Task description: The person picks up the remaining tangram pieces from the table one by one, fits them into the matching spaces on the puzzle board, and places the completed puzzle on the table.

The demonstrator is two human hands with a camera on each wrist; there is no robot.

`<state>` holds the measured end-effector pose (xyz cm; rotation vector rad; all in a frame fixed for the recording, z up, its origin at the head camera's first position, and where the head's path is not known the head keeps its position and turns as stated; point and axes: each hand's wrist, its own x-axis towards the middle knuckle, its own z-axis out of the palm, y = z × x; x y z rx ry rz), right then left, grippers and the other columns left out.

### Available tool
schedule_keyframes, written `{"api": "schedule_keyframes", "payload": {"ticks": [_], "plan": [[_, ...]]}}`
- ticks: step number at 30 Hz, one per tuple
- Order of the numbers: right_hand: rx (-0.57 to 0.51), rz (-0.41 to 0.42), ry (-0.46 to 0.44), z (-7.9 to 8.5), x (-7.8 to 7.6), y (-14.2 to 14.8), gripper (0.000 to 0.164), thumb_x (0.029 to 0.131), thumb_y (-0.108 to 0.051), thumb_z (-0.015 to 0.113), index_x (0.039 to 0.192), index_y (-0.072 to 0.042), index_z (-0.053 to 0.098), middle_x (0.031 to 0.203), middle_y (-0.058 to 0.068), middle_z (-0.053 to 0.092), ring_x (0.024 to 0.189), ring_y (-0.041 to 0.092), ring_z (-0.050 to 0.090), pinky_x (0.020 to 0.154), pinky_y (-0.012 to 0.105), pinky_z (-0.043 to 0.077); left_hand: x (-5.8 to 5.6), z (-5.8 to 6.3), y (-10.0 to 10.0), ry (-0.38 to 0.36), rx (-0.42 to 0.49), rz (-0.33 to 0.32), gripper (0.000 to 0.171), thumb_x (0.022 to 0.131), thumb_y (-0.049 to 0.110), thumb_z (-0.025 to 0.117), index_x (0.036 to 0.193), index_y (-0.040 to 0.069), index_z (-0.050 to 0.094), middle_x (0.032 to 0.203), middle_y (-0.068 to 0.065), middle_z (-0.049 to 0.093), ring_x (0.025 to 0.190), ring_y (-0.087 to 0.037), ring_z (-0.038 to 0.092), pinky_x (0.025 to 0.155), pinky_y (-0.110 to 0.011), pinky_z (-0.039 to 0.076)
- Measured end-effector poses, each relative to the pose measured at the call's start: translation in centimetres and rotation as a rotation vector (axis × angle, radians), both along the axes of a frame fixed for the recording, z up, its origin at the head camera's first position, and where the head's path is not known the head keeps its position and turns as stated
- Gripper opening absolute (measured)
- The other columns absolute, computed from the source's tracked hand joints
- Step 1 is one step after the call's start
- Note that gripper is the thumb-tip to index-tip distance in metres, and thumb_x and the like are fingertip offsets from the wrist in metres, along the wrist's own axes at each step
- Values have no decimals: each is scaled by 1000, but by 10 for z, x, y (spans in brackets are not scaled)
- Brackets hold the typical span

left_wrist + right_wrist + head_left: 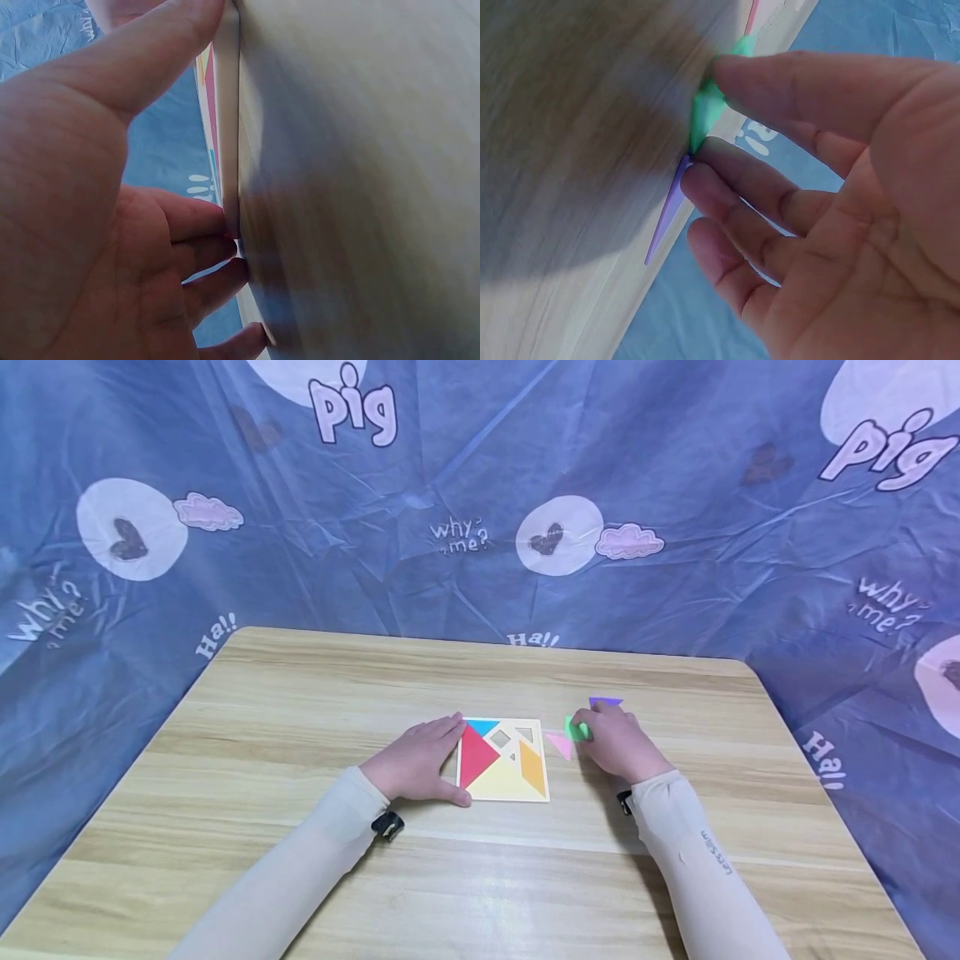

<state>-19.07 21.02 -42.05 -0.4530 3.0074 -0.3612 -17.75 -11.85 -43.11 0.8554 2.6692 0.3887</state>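
Note:
A tangram board point(510, 795) lies on the table, holding red point(476, 758), blue point(480, 727), pale yellow point(501, 782) and orange point(532, 768) pieces. My left hand point(420, 760) is spread along the board's left side, thumb at the near corner and fingers by the far corner. To the right of the board, my right hand point(617, 739) pinches a green tangram piece point(707, 114) between thumb and fingertips, low over the table. A pink triangle point(561, 744) lies between board and hand. Beyond the right hand is a purple triangle point(606, 701), partly covered by it in the head view.
The board shows several unfilled recesses point(500, 739) in its upper right part. Wood-grain table point(337, 685) surrounds everything. A blue printed cloth point(420, 585) hangs behind the table's far edge and along both sides.

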Motion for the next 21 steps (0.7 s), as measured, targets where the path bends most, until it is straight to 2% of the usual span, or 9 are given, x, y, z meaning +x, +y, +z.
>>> {"api": "schedule_keyframes", "payload": {"ticks": [5, 14, 21], "plan": [[-11, -3, 7, 0, 1, 0, 24, 86, 4, 68, 110, -1, 72, 117, 28, 64, 110, 47, 61, 95, 63, 50, 0, 0, 0, 1, -7, 2, 120, 81, 69, 76, 164, 2, 21, 172, -11, 19, 158, -29, 21, 127, -44, 22], [-37, -47, -55, 0, 1, -1, 33, 88, 4, 64, 121, 6, 65, 118, 29, 62, 112, 45, 60, 100, 59, 50, 1, -1, 1, 5, -2, -6, 120, 80, 68, 77, 163, 1, 23, 171, -13, 20, 157, -31, 22, 127, -46, 23], [-57, -85, -93, 6, 0, 2, 40, 87, -2, 70, 126, 7, 64, 124, 31, 62, 114, 49, 58, 100, 61, 50, 1, 0, 1, 21, 9, -14, 119, 81, 67, 77, 163, 0, 24, 171, -14, 22, 157, -32, 24, 126, -48, 24]]}}
